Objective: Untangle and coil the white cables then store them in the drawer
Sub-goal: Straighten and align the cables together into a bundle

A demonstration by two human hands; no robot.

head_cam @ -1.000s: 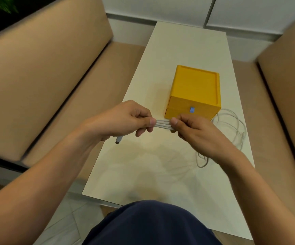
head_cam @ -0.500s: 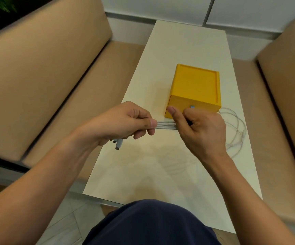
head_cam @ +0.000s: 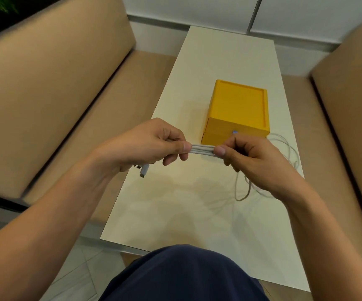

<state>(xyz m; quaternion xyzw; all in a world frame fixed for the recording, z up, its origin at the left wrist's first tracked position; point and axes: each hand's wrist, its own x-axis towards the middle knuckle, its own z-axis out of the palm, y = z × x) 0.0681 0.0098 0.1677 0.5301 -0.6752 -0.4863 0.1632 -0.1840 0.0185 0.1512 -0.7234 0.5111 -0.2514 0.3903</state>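
Observation:
Several strands of the white cables (head_cam: 202, 149) run taut and side by side between my two hands, just above the cream table (head_cam: 175, 213). My left hand (head_cam: 154, 144) pinches them at the left, and a white plug (head_cam: 143, 170) hangs below its palm. My right hand (head_cam: 247, 158) pinches them at the right. Loose cable loops (head_cam: 284, 148) trail on the table behind and under my right wrist. The yellow drawer box (head_cam: 238, 109) stands just beyond my hands, its drawer closed, with a small blue pull (head_cam: 234, 132) partly hidden by my right fingers.
Tan sofa cushions flank the narrow table: one (head_cam: 45, 94) on the left, one (head_cam: 353, 116) on the right. A white wall panel (head_cam: 197, 11) closes the far end. My dark blue lap (head_cam: 182, 276) is at the table's near edge.
My right hand, which had turned and slid up against the drawer front half a second ago, has come back down to pinching the strands. The loose loops shifted on the table. My left hand stayed put.

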